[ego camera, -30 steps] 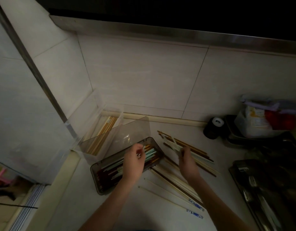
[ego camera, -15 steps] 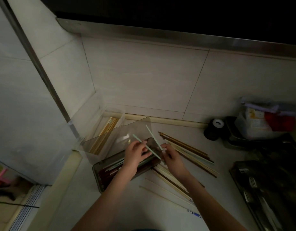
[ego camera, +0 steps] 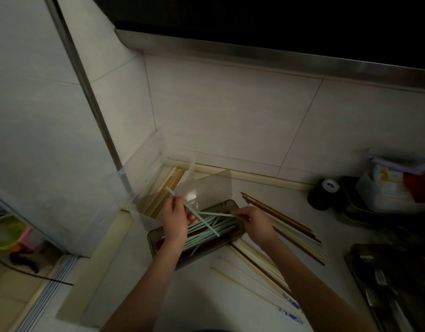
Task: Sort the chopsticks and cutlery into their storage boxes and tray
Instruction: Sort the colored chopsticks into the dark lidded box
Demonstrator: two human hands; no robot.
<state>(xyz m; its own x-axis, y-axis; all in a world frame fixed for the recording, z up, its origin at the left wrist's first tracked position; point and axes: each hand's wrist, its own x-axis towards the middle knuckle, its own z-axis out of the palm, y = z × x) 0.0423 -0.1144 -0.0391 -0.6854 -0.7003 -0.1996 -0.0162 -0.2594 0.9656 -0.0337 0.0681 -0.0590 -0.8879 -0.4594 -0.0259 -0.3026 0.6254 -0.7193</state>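
A dark tinted storage box lies on the counter with its lid raised; mint-green and dark chopsticks lie inside. My left hand holds a mint chopstick that slants across the box. My right hand pinches the end of another mint chopstick over the box. Loose cream and brown chopsticks lie scattered to the right. A clear box in the corner holds wooden chopsticks.
A dark cutlery tray with forks sits at the right edge. A black roll and a container with bags stand at the back right. Tiled walls close the corner; the counter's left edge drops to a floor.
Both hands have lowered the mint chopsticks toward the dark box. The camera view shifted, so the boxes now appear further right and lower.
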